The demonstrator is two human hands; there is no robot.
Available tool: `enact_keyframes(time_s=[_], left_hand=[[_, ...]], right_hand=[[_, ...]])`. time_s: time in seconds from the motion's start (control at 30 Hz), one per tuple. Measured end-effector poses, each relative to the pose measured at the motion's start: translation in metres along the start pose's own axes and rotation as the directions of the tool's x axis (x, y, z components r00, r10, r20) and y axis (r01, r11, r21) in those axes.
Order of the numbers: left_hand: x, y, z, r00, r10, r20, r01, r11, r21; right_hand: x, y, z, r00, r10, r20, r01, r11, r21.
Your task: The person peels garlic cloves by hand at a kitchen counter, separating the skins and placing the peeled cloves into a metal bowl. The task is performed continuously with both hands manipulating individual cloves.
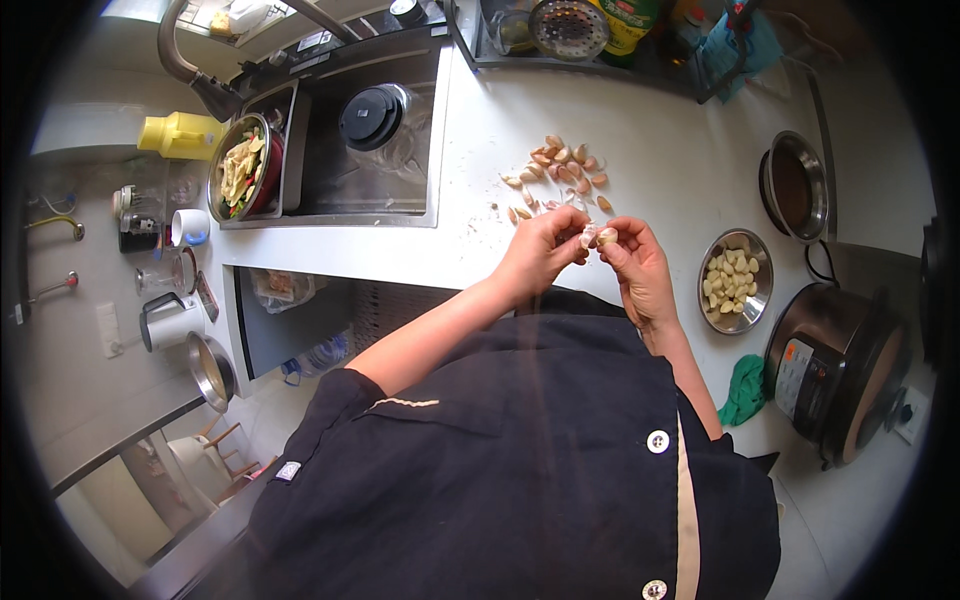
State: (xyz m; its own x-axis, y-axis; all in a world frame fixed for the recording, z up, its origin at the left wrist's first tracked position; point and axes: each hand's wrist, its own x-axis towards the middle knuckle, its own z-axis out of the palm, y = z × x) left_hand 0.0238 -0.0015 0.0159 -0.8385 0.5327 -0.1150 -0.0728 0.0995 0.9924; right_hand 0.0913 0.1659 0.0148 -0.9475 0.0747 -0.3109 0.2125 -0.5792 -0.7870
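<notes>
My left hand grips a piece of garlic head with papery skin between thumb and fingers. Close beside it, my right hand pinches a garlic clove. The two pieces almost meet; whether they are still joined I cannot tell. Just beyond my hands, a loose pile of unpeeled garlic cloves lies on the white countertop, with bits of skin around it. To the right stands a steel bowl that holds peeled garlic cloves.
At left is a sink with a black-lidded glass jar; a bowl of cut vegetables sits at its edge. A rice cooker, a green cloth and a steel basin stand right. A rack lines the back.
</notes>
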Motion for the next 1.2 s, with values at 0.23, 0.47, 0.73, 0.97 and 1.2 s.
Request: enact_keyframes(time_s=[0.23,0.47,0.73,0.97,1.2], left_hand=[[-0.004,-0.009,0.003,0.998,0.060,0.012,-0.060,0.997,-0.044],[0.003,0.007,-0.007,0.997,-0.075,-0.010,0.072,0.981,-0.180],[0.025,-0.080,-0.021,0.980,-0.190,0.059,0.192,0.827,-0.529],[-0.005,-0.017,-0.046,0.957,-0.289,0.004,0.227,0.741,-0.632],[-0.034,-0.048,-0.105,0.970,-0.213,-0.116,0.051,0.646,-0.761]], right_hand=[[-0.001,0.000,-0.006,0.999,-0.018,0.026,0.020,0.996,-0.081],[0.000,-0.004,-0.021,0.999,-0.011,0.042,0.016,0.992,-0.124],[-0.006,-0.011,-0.031,0.999,0.028,0.036,-0.034,0.980,0.197],[-0.044,-0.049,-0.105,0.915,-0.274,-0.297,0.166,0.925,-0.343],[-0.066,-0.067,-0.132,0.770,-0.568,-0.291,-0.292,0.092,-0.952]])
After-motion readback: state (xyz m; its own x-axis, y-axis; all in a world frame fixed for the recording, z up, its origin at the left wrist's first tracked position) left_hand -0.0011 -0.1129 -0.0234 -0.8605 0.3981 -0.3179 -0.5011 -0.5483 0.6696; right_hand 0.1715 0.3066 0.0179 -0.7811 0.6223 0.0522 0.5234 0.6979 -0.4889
